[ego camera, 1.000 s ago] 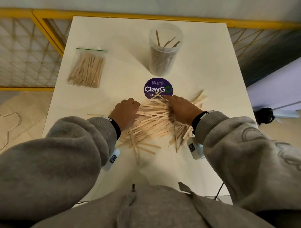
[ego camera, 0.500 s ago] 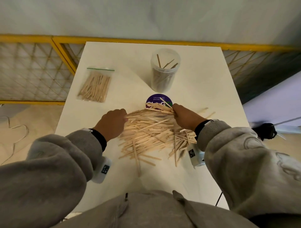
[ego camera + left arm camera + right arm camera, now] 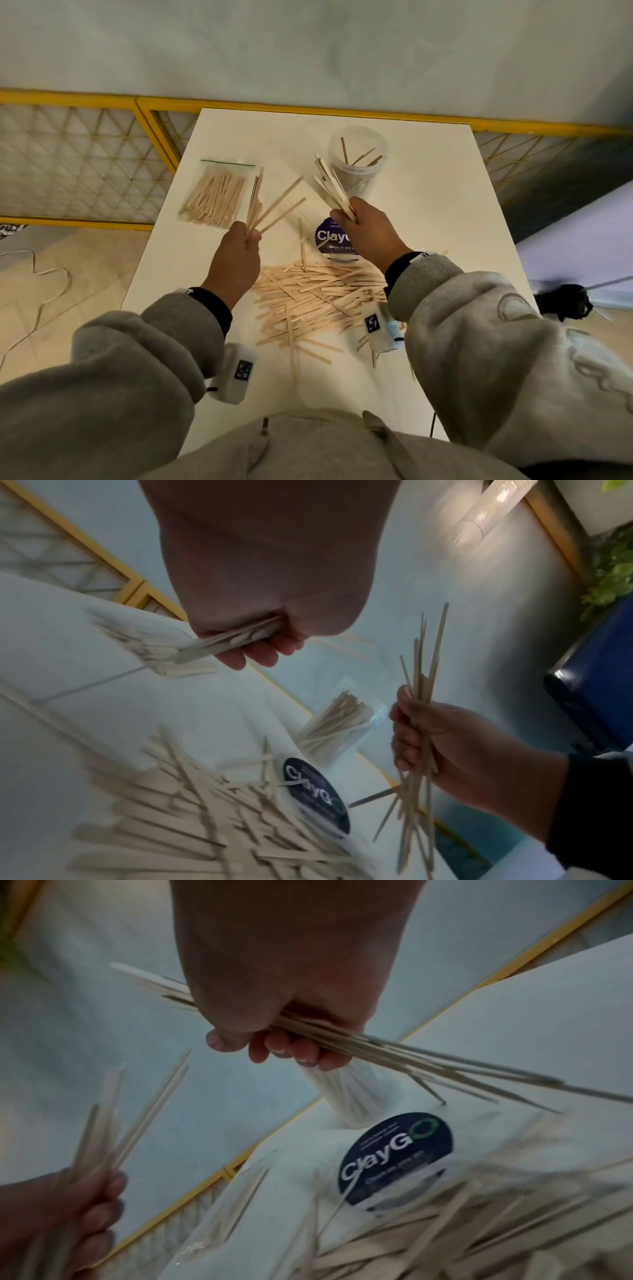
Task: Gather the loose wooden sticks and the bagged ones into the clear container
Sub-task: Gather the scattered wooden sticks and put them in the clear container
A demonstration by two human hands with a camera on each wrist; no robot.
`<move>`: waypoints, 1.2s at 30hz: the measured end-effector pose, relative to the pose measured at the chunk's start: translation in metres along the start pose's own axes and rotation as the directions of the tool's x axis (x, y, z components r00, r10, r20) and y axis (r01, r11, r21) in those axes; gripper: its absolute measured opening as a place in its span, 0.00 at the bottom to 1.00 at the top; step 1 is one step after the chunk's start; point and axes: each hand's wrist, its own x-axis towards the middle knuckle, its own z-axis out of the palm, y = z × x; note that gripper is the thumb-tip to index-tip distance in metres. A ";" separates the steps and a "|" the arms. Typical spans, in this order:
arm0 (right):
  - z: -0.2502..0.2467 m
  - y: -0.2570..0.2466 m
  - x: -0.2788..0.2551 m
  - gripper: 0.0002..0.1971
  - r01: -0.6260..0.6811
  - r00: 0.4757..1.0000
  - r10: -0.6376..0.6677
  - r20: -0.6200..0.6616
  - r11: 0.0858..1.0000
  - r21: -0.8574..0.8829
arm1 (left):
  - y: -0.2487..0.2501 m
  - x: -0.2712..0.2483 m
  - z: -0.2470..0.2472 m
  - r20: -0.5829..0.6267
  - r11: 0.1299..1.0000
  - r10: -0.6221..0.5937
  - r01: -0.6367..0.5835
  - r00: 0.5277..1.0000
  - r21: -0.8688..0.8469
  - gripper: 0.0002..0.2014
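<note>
Head view: your left hand [image 3: 236,263] is raised over the table [image 3: 428,212], fingers curled around a fanned bunch of sticks [image 3: 274,205]. Your right hand [image 3: 368,233] clamps a second bunch [image 3: 330,186] just beside the clear container [image 3: 358,164]. The loose pile [image 3: 318,301] lies below; the bagged sticks [image 3: 215,193] rest far left.

Left wrist view: fingers [image 3: 260,650] wrapped on stick ends; the pile is blurred.

Right wrist view: fingers [image 3: 291,1050] closed around sticks above the round sticker [image 3: 397,1158].
</note>
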 end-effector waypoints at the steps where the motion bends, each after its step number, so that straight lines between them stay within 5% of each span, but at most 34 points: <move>1: 0.003 -0.005 0.000 0.17 0.009 1.000 -0.009 0.011 0.999 0.041 | 0.007 0.000 0.004 0.003 0.996 -0.016 0.016 1.000 -0.083 0.12; 6: 0.015 -0.030 -0.002 0.15 -0.042 0.998 0.024 0.055 0.931 0.362 | 0.040 -0.002 0.028 0.143 0.984 0.083 -0.059 0.986 -0.167 0.09; 10: 0.025 -0.037 0.000 0.21 -0.079 0.997 0.061 0.051 0.834 0.546 | 0.056 -0.004 0.046 0.330 0.945 0.323 -0.286 0.887 -0.158 0.14; 14: 0.026 -0.039 0.001 0.16 -0.054 0.997 0.076 -0.022 0.858 0.510 | 0.062 0.004 0.056 0.299 0.968 0.229 -0.249 0.926 0.031 0.09; 17: 0.017 -0.040 0.001 0.15 -0.066 0.992 0.114 -0.057 0.842 0.535 | 0.069 0.001 0.051 0.312 0.986 0.163 -0.168 0.936 -0.013 0.15; 19: 0.011 -0.041 0.000 0.16 -0.074 0.989 0.137 -0.060 0.798 0.598 | 0.074 -0.003 0.047 0.428 0.989 0.129 -0.086 0.895 -0.117 0.23; 23: 0.003 -0.046 -0.002 0.12 -0.062 0.984 0.161 -0.074 0.702 0.709 | 0.073 -0.001 0.048 0.544 0.974 0.207 -0.118 0.813 -0.194 0.39; 27: -0.001 -0.047 -0.004 0.09 -0.052 0.988 0.142 -0.055 0.655 0.754 | 0.076 0.005 0.055 0.501 0.983 0.182 -0.139 0.846 -0.121 0.12; 36: -0.004 -0.038 0.002 0.05 -0.053 0.997 0.073 0.012 0.596 0.801 | 0.082 0.005 0.063 0.501 0.972 0.140 -0.023 0.854 -0.232 0.11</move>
